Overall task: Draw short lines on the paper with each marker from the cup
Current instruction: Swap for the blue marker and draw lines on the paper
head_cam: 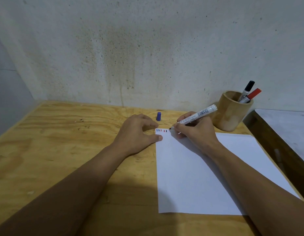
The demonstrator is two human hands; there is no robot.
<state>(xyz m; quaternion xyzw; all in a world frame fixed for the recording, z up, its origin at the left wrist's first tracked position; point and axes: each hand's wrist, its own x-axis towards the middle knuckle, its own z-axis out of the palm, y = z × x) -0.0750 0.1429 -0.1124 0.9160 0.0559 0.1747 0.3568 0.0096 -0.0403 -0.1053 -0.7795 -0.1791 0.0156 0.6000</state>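
- Right hand (195, 132): fingers curled tight around an uncapped marker (194, 116), pen-style grip. Barrel is white, slants up and to the right, butt end pointing toward the cup (231, 114).
- Marker tip sits at the top edge of the paper (199, 176), just right of the drawn marks. Can't tell if the tip is actually touching the sheet.
- Heel of the right hand rests on the paper.
- Left hand (139, 132): holding nothing, palm down, fingers loosely bent and spread. Thumb tip presses on the paper's left edge near the top corner; the other fingertips land on the wooden surface (62, 142) just beyond the top-left corner.
- Short lines (161, 130): a small row at the paper's top-left corner, blue, red and dark strokes, side by side.
- Paper lies flat on the right half of the surface, under the right forearm.
- Blue cap (158, 116) stands upright on the surface, behind the left hand's fingers, near the wall (147, 48).
- Cup is wooden, at the back right of the surface, just beside the right hand. It holds two capped markers leaning right: a black-capped marker (248, 89) and a red-capped marker (253, 94).
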